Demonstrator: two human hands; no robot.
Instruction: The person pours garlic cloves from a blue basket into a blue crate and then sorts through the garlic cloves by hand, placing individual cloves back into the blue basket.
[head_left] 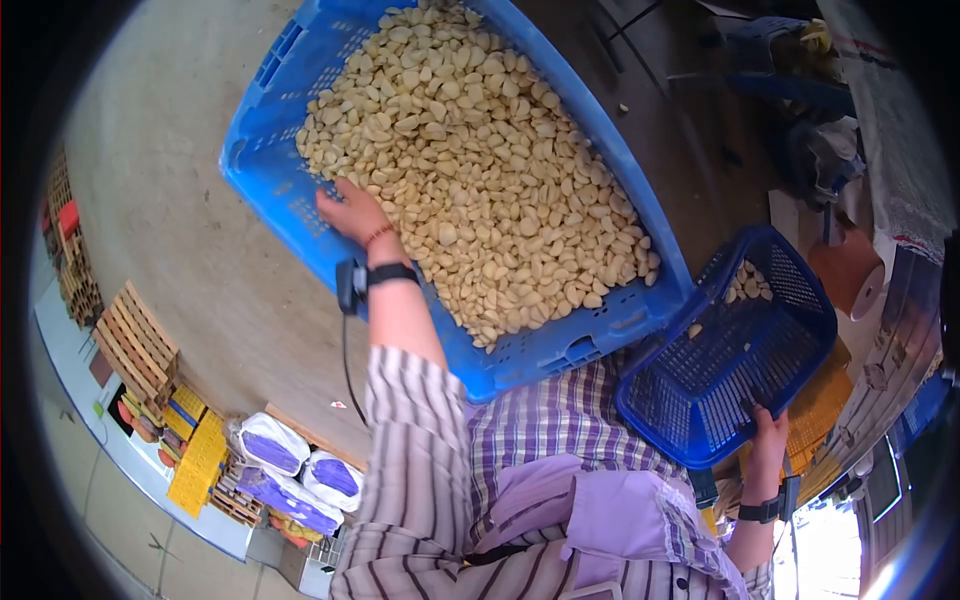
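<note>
Apron: lilac apron over a striped sleeve, closest to the lens.
Left hand: left hand lies inside the big blue crate, against its near wall at the edge of the cloves; fingers tucked under, so I cannot tell whether it grips anything.
Cloves: peeled garlic cloves fill the tilted crate.
Right hand: right hand is closed around the rim of a small blue basket, just beside the crate's corner.
Basket contents: a few cloves at its far end.
Floor: bare concrete floor beneath.

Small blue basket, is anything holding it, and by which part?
The right hand grips the small blue basket by its rim, fingers hooked over the edge.
</note>
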